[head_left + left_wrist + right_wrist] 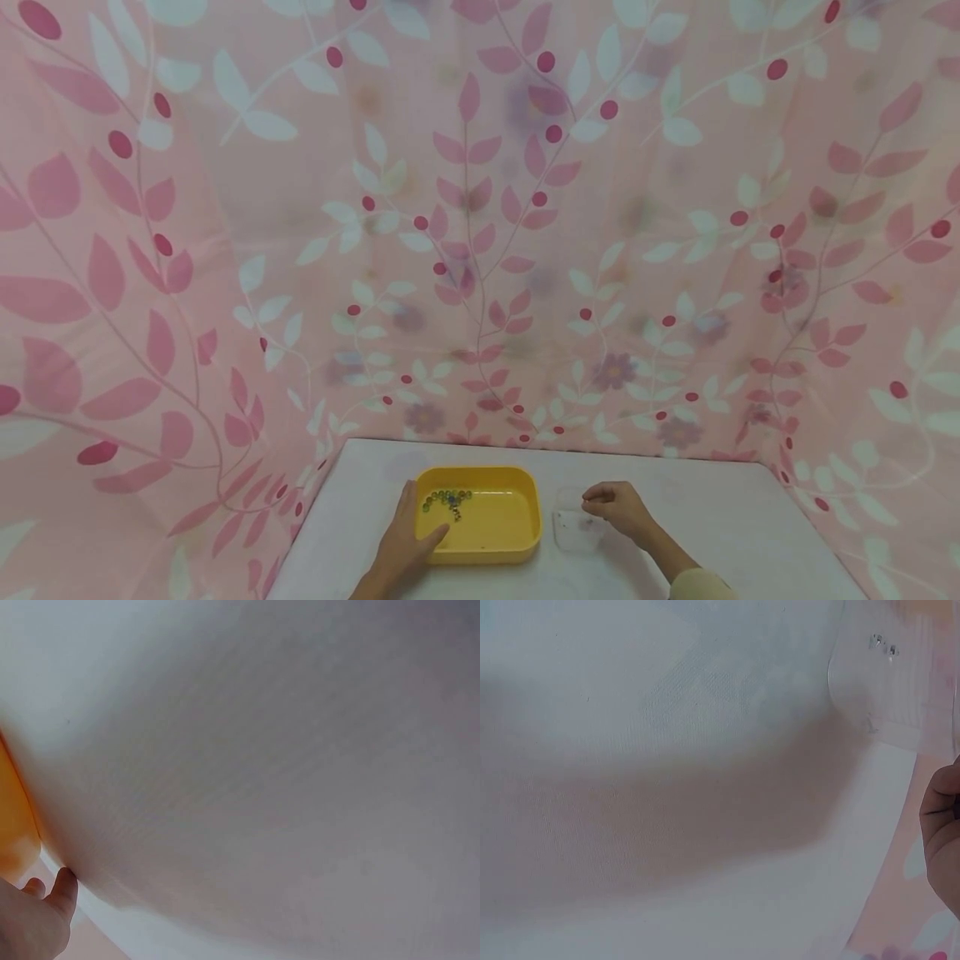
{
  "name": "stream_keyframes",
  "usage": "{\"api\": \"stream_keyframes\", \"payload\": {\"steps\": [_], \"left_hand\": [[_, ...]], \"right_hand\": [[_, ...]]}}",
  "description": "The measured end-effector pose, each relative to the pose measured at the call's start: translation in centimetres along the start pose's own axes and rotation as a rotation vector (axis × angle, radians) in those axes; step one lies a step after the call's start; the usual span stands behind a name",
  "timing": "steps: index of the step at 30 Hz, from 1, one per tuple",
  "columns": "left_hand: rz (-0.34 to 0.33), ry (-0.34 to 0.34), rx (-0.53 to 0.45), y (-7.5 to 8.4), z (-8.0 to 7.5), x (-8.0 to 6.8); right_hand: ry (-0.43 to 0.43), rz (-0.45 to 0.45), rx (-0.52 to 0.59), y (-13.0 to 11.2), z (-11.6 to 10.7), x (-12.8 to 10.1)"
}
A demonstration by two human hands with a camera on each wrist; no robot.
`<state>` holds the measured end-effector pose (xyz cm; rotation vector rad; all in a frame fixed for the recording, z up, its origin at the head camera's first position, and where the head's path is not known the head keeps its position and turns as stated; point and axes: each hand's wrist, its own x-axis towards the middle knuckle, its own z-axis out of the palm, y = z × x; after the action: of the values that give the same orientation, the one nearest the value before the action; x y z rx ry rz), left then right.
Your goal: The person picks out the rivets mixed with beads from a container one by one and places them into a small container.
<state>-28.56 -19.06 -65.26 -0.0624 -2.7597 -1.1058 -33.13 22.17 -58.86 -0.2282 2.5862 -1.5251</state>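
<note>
A yellow tray (480, 557) stands on the white table, with several greenish glass marbles (452, 498) gathered toward its back left. My left hand (405, 537) holds the tray by its left side, fingers along the outer wall and thumb over the near left rim. To the right lies a clear plastic container (567, 546) with a few small shiny pieces (885, 646) in it. My right hand (621, 510) is above this container, fingers curled and fingertips brought together. Whether something small is between those fingertips is hidden.
The white tabletop (720, 517) reaches back to a pink leaf-patterned curtain (480, 250), which also hangs along both sides. Between the tray and the clear container there is only a narrow gap.
</note>
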Motion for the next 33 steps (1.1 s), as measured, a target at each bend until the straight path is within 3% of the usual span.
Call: {"api": "stream_keyframes", "payload": {"steps": [9,18,26,33], "left_hand": [[-0.019,0.002,-0.005,-0.06,0.15,0.11],[0.006,0.017,0.000,0.02,0.11,-0.12],[-0.051,-0.027,-0.005,0.12,0.03,0.05],[-0.063,-0.034,-0.027,0.39,-0.14,0.06]], "right_hand": [[0.013,0.001,-0.020,0.00,0.08,0.03],[0.014,-0.003,-0.058,-0.33,0.14,-0.10],[0.013,0.058,-0.118,-0.21,0.26,0.24],[0.073,-0.002,-0.110,-0.01,0.12,0.25]]}}
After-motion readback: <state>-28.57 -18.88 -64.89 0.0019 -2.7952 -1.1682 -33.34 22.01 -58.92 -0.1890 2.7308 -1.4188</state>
